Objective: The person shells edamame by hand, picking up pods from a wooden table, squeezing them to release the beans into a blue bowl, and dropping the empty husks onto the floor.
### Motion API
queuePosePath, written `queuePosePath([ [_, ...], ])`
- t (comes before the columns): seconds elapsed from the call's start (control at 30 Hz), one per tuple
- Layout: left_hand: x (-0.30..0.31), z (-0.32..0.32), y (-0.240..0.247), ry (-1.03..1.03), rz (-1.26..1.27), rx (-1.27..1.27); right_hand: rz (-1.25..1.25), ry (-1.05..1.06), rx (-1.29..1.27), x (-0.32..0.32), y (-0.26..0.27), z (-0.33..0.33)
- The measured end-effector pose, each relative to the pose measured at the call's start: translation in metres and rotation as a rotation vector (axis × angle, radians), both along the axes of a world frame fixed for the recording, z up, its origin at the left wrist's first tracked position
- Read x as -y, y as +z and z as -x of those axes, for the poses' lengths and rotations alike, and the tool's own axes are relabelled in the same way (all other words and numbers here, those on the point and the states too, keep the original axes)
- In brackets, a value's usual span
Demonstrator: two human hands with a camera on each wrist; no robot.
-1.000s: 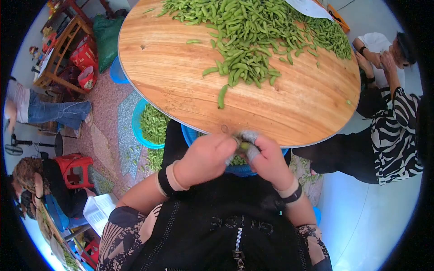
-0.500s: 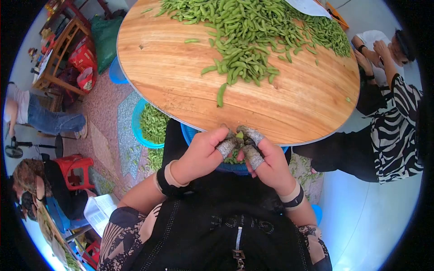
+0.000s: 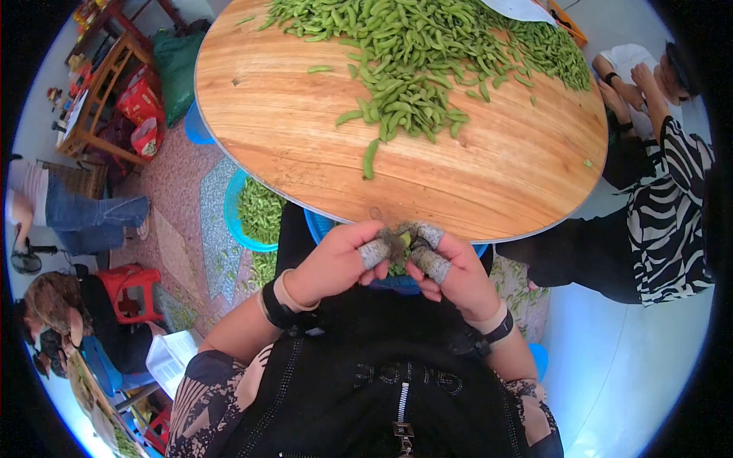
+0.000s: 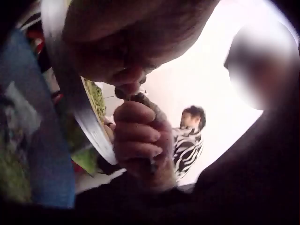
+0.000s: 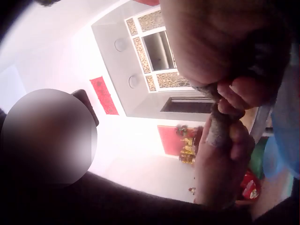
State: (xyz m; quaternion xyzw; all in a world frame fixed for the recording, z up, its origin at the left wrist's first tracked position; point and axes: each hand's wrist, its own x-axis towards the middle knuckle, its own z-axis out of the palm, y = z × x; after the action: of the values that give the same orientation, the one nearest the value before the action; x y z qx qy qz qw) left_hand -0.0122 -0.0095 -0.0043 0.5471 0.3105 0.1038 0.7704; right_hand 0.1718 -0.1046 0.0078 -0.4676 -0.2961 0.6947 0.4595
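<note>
At the near edge of the round wooden table, my left hand (image 3: 332, 261) and right hand (image 3: 463, 279) meet fingertip to fingertip. Between them they pinch a small green soybean pod (image 3: 405, 239), mostly covered by the fingers. Grey, dirt-stained tape wraps the thumb and forefinger of each hand. In the left wrist view the right hand (image 4: 140, 136) has its other fingers curled in. The right wrist view shows the taped left hand (image 5: 218, 159) against the right one, with the pod hidden. Below the hands, a blue basket (image 3: 314, 227) holds more green pods.
A large heap of soybean pods (image 3: 412, 46) covers the far part of the wooden table (image 3: 282, 130). To the left, a turquoise basin (image 3: 231, 206) of pods stands on the floor, near a red stool (image 3: 130, 286). Another person in a zebra-print top (image 3: 664, 229) sits at the right.
The hands have turned from close, blurred contact so their taped thumbs show, with a bit of green between the fingertips. The standing person at the left has shifted slightly.
</note>
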Motion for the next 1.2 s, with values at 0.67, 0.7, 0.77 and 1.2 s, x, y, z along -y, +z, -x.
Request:
queuePosePath([
  [0.67, -0.003, 0.040, -0.011, 0.394, -0.379, -0.092, -0.604, -0.125, 1.201, -0.049, -0.009, 0.018],
  [0.7, -0.007, 0.052, -0.015, 0.479, -0.416, -0.124, -0.632, -0.145, 1.253, -0.062, -0.009, 0.021],
  [0.77, -0.018, 0.085, -0.022, 0.541, -0.714, -0.393, -0.666, -0.168, 1.298, -0.084, -0.010, 0.030],
  [1.2, -0.036, 0.027, 0.003, 0.425, -1.292, -0.300, -0.437, -0.283, 1.204, -0.088, -0.017, -0.001],
])
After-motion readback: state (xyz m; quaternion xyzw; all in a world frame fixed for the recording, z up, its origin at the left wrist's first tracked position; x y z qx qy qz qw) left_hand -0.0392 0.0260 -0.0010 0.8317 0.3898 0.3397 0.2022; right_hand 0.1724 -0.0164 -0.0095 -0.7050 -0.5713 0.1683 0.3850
